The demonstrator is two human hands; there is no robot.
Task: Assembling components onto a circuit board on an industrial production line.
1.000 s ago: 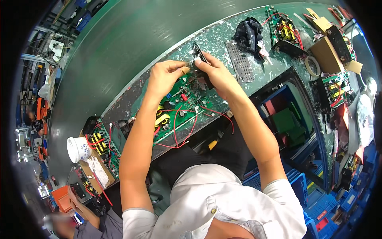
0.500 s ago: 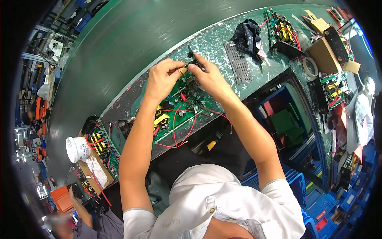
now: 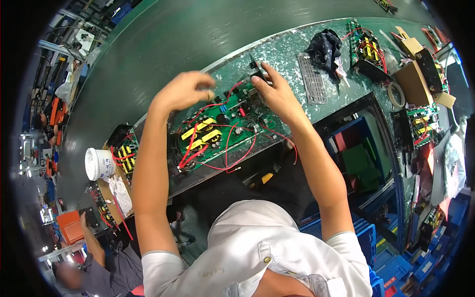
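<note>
Before me lies a green circuit board (image 3: 225, 126) with yellow-wrapped coils, a red component and loose red wires. My left hand (image 3: 185, 92) hovers above the board's far left edge, its fingers bent and parted from the thumb, nothing visible between them. At the board's far right end, my right hand (image 3: 281, 96) grips an upright black plate (image 3: 255, 67) between thumb and fingers. The lower part of that plate is hidden behind the fingers and the board's parts.
A white tub (image 3: 98, 164) stands left near another board (image 3: 123, 156). Right lie a slotted plate (image 3: 312, 79), a dark cloth (image 3: 325, 49) and a tape roll (image 3: 396, 94). A black frame (image 3: 383, 116) borders the bench. Another person's arm (image 3: 94, 242) shows lower left.
My left hand has drawn back leftward from my right hand, its fingers parting. My right hand stays at the black plate. More of the board shows, and the whole view has shifted slightly.
</note>
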